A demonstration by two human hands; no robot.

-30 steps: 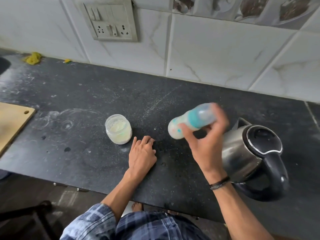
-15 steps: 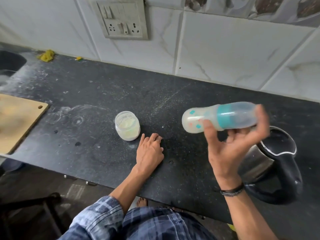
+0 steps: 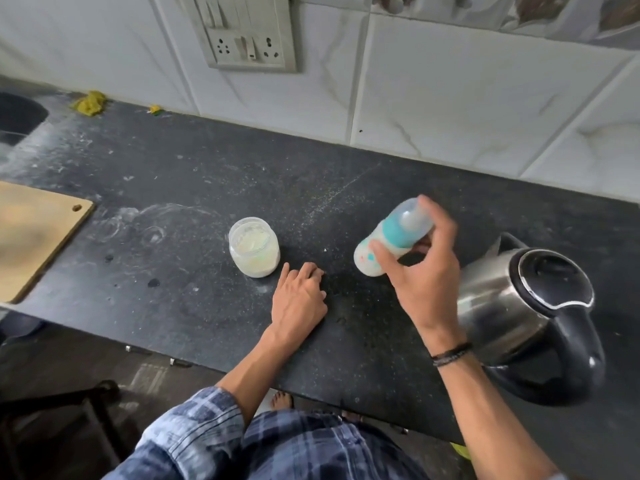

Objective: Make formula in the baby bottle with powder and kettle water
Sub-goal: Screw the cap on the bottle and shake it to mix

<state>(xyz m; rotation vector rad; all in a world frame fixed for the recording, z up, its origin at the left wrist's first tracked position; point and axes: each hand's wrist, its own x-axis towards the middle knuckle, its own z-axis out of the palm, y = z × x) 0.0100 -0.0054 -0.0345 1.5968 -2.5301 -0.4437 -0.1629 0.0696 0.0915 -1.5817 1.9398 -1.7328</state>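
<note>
Right hand [image 3: 420, 282]: fingers curled round baby bottle [image 3: 391, 239], held tilted above countertop [image 3: 173, 289].
Left hand [image 3: 299, 299]: flat on countertop, fingers relaxed, near powder jar [image 3: 254, 246].
Kettle [image 3: 526, 317]: just right of bottle.

Right hand [image 3: 420, 271] grips tilted baby bottle [image 3: 391, 237]; left hand [image 3: 299, 299] rests on counter [image 3: 173, 271]

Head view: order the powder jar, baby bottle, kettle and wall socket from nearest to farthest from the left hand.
From the left hand:
1. Powder jar, just beyond its fingertips.
2. Baby bottle, to its right, held in the right hand.
3. Kettle, far right on the counter.
4. Wall socket, up on the tiles behind.
</note>
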